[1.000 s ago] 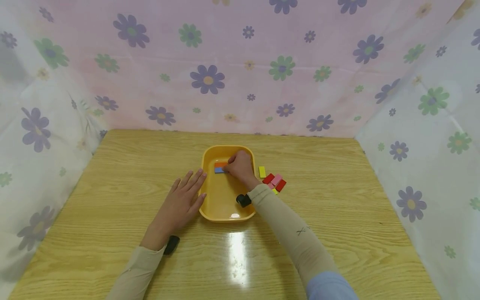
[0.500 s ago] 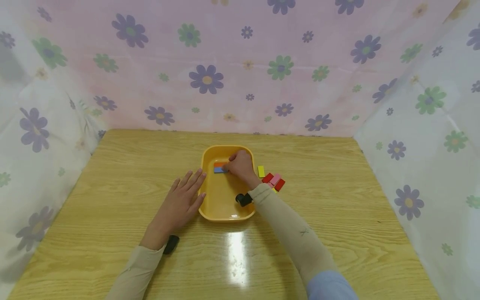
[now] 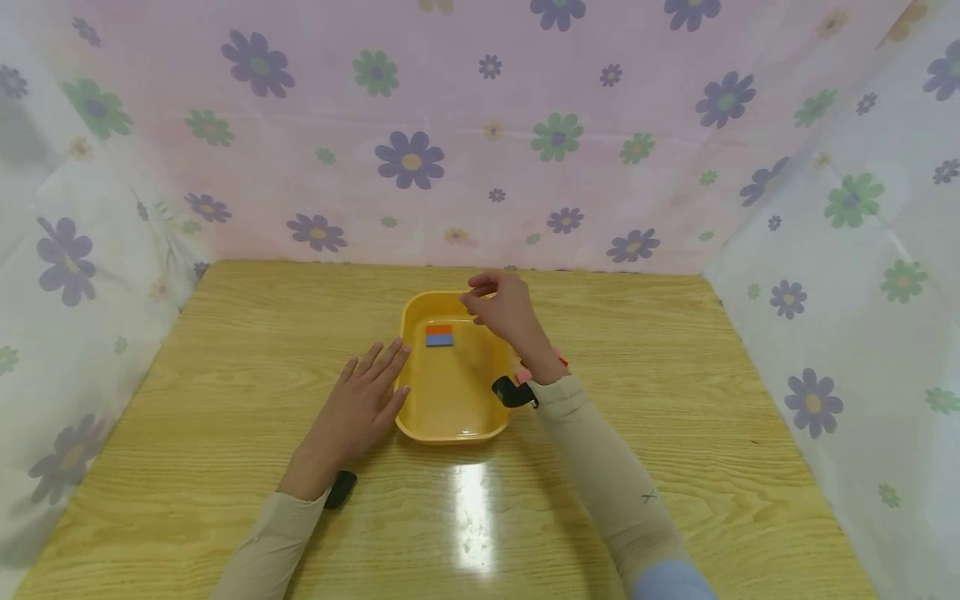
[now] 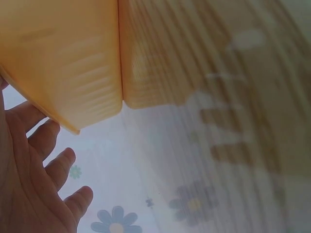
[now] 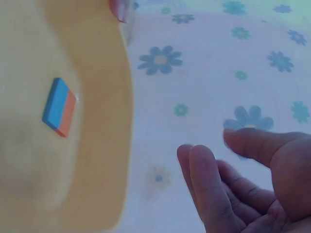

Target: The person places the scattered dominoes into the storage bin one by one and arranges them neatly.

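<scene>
In the head view a yellow tray [image 3: 450,392] stands on the wooden table. Inside it, toward the back left, an orange block [image 3: 439,330] and a blue block [image 3: 439,341] lie side by side; the right wrist view shows the blue block [image 5: 56,101] and orange block [image 5: 68,114] edge to edge. My left hand [image 3: 363,404] rests its fingertips on the tray's left rim, fingers spread. Over the tray's back right rim is my right hand [image 3: 508,310], raised, with thumb and fingers apart and nothing between them.
Beside the tray on the right lie pink [image 3: 523,377] and red blocks [image 3: 564,362], partly hidden by my right wrist. A flowered cloth [image 3: 480,108] walls the table's back and sides. A black wrist camera [image 3: 512,392] overlaps the tray's right rim.
My right hand has let go of the blue block, risen from inside the tray and moved right and back. Both blocks now show fully. The left hand stays at the rim.
</scene>
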A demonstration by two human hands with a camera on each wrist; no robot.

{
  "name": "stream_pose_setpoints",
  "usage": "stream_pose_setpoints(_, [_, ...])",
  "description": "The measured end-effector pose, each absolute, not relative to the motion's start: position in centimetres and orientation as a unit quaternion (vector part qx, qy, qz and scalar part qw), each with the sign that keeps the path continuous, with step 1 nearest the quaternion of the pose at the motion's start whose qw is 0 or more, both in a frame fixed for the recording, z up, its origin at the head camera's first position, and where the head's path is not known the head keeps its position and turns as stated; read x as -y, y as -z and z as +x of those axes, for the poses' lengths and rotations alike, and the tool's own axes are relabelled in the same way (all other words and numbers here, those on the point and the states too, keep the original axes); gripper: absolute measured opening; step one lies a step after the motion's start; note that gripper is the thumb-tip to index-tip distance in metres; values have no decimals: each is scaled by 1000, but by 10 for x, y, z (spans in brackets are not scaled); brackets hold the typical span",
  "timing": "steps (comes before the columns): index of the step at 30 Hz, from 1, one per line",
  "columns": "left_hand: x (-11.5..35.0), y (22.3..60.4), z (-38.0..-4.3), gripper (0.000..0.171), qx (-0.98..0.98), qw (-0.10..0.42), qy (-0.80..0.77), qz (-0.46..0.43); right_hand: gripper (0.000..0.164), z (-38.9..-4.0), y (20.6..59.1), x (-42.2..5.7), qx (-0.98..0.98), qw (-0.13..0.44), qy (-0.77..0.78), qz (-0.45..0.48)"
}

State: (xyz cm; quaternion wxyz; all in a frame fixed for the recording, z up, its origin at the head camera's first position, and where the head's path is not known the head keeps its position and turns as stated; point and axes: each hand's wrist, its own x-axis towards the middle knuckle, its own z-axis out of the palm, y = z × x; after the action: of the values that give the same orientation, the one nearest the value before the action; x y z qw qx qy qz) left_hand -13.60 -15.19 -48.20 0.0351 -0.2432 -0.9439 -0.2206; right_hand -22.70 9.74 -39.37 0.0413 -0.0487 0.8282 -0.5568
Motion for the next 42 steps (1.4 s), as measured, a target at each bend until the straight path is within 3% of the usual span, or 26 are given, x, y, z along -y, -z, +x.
stream_pose_setpoints(6, [151, 482, -136, 60, 944, 33, 221, -244, 28, -225, 394, -126, -822, -1, 564, -76])
stream_pose_setpoints(23, [154, 484, -136, 60, 940, 38, 231, -247, 31, -207, 486, -212, -849, 5, 529, 7])
stream_pose_setpoints(42, [152, 484, -136, 61, 942, 27, 227, -245, 19, -188, 495, -241, -882, 15, 468, -60])
